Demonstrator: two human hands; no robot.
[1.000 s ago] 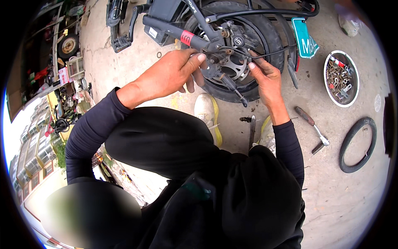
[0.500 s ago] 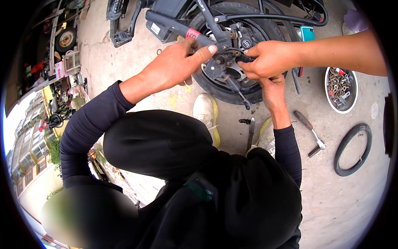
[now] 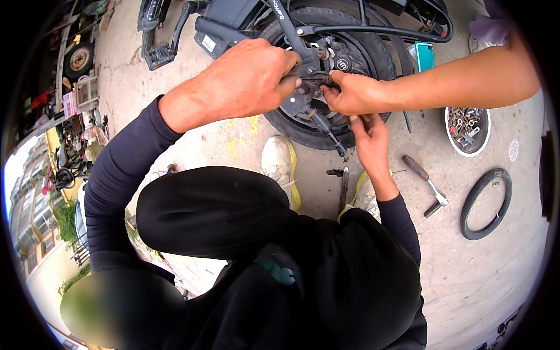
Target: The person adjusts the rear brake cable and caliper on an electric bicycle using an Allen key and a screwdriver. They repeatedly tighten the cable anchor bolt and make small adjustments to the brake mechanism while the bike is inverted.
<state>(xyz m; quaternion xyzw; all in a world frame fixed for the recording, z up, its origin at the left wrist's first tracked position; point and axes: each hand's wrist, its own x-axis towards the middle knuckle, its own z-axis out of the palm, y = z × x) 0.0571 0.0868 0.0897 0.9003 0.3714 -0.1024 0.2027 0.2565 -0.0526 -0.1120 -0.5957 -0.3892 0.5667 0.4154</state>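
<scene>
A bike wheel with a black tyre (image 3: 382,55) lies under a dark frame at the top, its hub and brake parts (image 3: 309,96) facing me. My left hand (image 3: 239,84) is closed in a pinch beside the hub, on something thin and dark that I cannot make out. Another person's hand (image 3: 356,93) reaches in from the right, with fingertips at the same small parts. Just below that hand, my right hand (image 3: 372,146) has its thumb and fingers bent together near the wheel's lower edge. What the right fingers grip is hidden. A dark axle-like rod (image 3: 326,128) sticks out from the hub toward me.
A ratchet wrench (image 3: 426,181) lies on the concrete to the right, near a black rubber ring (image 3: 486,204). A white-rimmed bowl (image 3: 468,131) holds metal hardware. Between my shoes (image 3: 277,163) lies a metal bar (image 3: 344,189). A pedal (image 3: 157,57) hangs at upper left.
My left hand has moved in against the hub, its fingers going from loosely spread to pinched. The right hand sits slightly lower, beneath the other person's hand. The whole view has shifted a little.
</scene>
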